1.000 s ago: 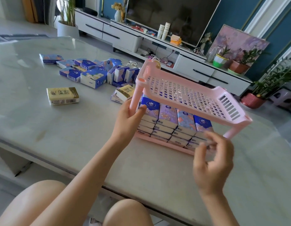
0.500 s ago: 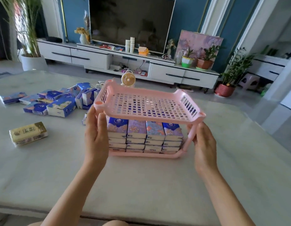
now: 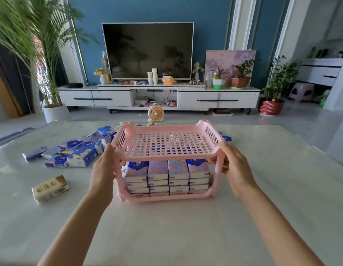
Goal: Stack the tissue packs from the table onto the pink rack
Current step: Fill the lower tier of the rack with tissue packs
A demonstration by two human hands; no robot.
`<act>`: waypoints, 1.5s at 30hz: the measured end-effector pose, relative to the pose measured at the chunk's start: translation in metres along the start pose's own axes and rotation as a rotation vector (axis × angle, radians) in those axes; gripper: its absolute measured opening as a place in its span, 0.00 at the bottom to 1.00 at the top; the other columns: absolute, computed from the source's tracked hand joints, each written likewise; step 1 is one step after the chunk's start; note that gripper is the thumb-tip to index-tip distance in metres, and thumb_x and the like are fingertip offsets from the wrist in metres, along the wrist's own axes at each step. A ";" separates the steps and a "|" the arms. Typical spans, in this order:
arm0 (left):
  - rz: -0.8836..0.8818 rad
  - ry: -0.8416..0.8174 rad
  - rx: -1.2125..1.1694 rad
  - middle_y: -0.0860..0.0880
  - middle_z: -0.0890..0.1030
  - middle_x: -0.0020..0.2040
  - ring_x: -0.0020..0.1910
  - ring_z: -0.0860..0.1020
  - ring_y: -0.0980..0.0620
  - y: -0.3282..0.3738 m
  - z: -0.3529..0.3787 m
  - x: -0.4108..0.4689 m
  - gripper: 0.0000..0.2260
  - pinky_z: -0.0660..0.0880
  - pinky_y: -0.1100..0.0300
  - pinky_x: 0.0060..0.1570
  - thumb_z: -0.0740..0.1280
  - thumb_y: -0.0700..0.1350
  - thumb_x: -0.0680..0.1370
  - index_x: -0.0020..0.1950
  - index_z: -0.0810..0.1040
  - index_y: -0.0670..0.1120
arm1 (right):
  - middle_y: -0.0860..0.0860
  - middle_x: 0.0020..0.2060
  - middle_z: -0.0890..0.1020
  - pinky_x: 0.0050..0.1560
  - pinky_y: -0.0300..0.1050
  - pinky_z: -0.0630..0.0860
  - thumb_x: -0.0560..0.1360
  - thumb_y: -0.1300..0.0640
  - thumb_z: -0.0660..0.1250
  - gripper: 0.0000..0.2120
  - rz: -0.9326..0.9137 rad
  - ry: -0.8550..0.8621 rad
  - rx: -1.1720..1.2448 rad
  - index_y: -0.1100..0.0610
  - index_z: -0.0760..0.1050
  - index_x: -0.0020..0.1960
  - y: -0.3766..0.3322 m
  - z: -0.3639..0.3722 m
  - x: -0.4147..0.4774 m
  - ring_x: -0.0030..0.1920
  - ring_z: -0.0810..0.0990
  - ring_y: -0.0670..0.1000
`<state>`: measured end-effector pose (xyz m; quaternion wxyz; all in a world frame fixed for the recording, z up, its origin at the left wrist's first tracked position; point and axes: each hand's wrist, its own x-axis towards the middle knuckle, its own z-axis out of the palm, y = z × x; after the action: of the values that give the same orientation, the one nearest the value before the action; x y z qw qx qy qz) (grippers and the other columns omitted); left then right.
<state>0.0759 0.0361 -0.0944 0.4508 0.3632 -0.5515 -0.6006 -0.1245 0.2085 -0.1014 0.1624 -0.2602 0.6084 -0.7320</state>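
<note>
A pink two-tier rack [image 3: 167, 154] stands on the marble table [image 3: 166, 227] in front of me. Its lower tier is packed with rows of blue and purple tissue packs [image 3: 167, 176]; the perforated upper tray holds nothing. My left hand [image 3: 103, 175] grips the rack's front left post. My right hand [image 3: 233, 169] holds the front right post and tray corner. A heap of loose blue tissue packs [image 3: 74, 152] lies to the left. One yellow pack [image 3: 50, 188] lies alone nearer me.
A blue pack [image 3: 225, 137] peeks out behind the rack's right side. Beyond the table's far edge are a small orange fan [image 3: 155, 114], a white TV cabinet [image 3: 159, 96] and potted plants.
The rack has turned from skewed to square in front of me. My right hand went from pinching near the lower front edge to gripping the right post. The view tilted upward.
</note>
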 end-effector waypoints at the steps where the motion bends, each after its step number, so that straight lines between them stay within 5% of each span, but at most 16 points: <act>1: -0.006 -0.002 0.004 0.47 0.78 0.44 0.45 0.74 0.50 0.000 0.001 -0.001 0.17 0.66 0.48 0.61 0.53 0.56 0.80 0.52 0.76 0.46 | 0.55 0.49 0.83 0.43 0.39 0.76 0.79 0.50 0.58 0.13 0.000 0.001 0.008 0.55 0.77 0.55 -0.001 -0.001 -0.001 0.44 0.80 0.50; 8: -0.024 -0.029 0.019 0.46 0.79 0.45 0.55 0.75 0.42 -0.005 0.013 -0.013 0.16 0.65 0.42 0.64 0.53 0.56 0.80 0.45 0.76 0.50 | 0.54 0.47 0.83 0.44 0.41 0.76 0.78 0.49 0.59 0.14 0.008 0.059 -0.001 0.55 0.78 0.53 -0.006 -0.023 -0.010 0.44 0.80 0.51; 20: -0.014 -0.162 0.009 0.48 0.78 0.45 0.48 0.74 0.49 -0.012 0.068 -0.051 0.15 0.66 0.47 0.62 0.52 0.55 0.81 0.45 0.75 0.51 | 0.57 0.44 0.81 0.39 0.41 0.72 0.78 0.50 0.59 0.13 -0.003 0.213 0.019 0.59 0.77 0.50 -0.019 -0.089 -0.033 0.42 0.78 0.52; 25: -0.010 -0.273 0.042 0.51 0.80 0.49 0.55 0.75 0.49 -0.017 0.109 -0.068 0.15 0.67 0.49 0.62 0.52 0.56 0.81 0.45 0.75 0.55 | 0.55 0.42 0.81 0.37 0.40 0.71 0.79 0.50 0.58 0.12 -0.004 0.295 0.009 0.56 0.76 0.46 -0.029 -0.132 -0.041 0.41 0.79 0.52; 35: -0.097 -0.498 0.095 0.44 0.77 0.56 0.58 0.73 0.45 -0.017 0.171 -0.058 0.19 0.68 0.43 0.61 0.52 0.57 0.80 0.52 0.77 0.46 | 0.55 0.41 0.81 0.40 0.43 0.72 0.79 0.52 0.58 0.11 0.000 0.378 -0.035 0.56 0.76 0.46 -0.036 -0.190 -0.033 0.40 0.79 0.52; 45: -0.091 -0.625 0.069 0.44 0.77 0.59 0.59 0.73 0.45 -0.017 0.210 -0.055 0.16 0.68 0.47 0.60 0.51 0.53 0.81 0.54 0.76 0.48 | 0.62 0.51 0.79 0.49 0.50 0.70 0.79 0.51 0.54 0.15 0.012 0.446 -0.248 0.59 0.74 0.55 -0.039 -0.215 -0.008 0.49 0.77 0.59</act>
<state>-0.1047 0.1581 -0.0877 0.2195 0.2006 -0.6665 -0.6836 -0.2392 0.3949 -0.0916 -0.0047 -0.1064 0.7159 -0.6901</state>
